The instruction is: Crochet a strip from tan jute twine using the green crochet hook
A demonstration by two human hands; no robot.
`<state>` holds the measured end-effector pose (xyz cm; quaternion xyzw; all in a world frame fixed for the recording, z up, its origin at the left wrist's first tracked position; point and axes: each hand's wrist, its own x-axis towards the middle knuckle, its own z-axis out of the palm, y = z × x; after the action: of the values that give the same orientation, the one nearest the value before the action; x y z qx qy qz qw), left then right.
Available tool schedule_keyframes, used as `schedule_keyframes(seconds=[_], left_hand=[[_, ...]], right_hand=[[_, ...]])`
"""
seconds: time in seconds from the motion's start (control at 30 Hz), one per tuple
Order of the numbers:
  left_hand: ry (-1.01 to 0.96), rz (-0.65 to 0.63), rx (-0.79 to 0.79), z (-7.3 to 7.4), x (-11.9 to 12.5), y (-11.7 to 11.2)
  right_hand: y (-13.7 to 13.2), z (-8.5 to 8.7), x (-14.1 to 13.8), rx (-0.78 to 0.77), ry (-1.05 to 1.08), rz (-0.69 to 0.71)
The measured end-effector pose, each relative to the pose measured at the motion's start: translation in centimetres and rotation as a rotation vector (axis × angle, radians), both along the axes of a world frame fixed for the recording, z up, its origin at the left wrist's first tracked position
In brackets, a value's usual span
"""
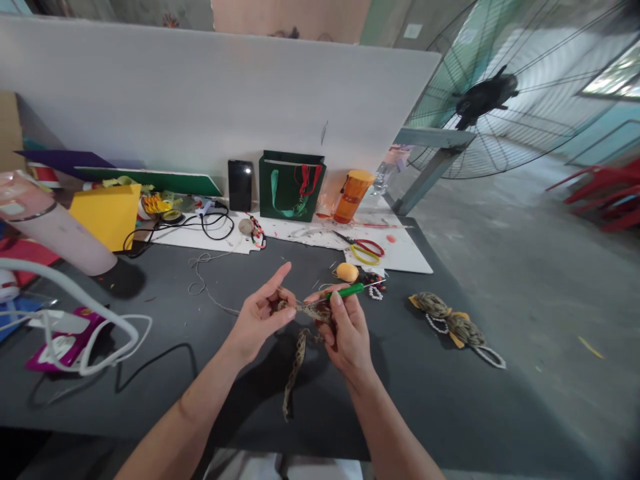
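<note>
My left hand (260, 319) pinches one end of a brown crocheted cord (296, 363) between thumb and lower fingers, with the index finger stretched up. My right hand (347, 330) grips a green-handled crochet hook (350, 291) and the cord's worked end, close against the left hand. The cord's loose tail hangs down toward the front of the dark table (425, 393). A small yellow ball (347, 272) lies just beyond my right hand.
A finished brown cord piece with white beads (457, 327) lies to the right. Scissors (364, 249), an orange bottle (353, 195), a green gift bag (291, 185), a phone (240, 185), cables (200, 223) and yellow card (107, 213) line the back. A pink bottle (50, 227) and white tubing (90, 320) sit left. A large fan (500, 93) stands right.
</note>
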<state>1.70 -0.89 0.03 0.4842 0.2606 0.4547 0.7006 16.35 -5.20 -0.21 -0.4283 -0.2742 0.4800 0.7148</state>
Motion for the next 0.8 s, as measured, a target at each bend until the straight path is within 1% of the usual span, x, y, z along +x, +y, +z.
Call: schedule_keyframes(seconds=[0.47, 0.8], left_hand=[[0.034, 0.005, 0.020, -0.16, -0.16, 0.11], [0.038, 0.000, 0.045, -0.13, -0.15, 0.14]], right_hand=[[-0.02, -0.03, 0.05, 0.025, -0.018, 0.023], [-0.09, -0.19, 0.04, 0.035, -0.015, 0.005]])
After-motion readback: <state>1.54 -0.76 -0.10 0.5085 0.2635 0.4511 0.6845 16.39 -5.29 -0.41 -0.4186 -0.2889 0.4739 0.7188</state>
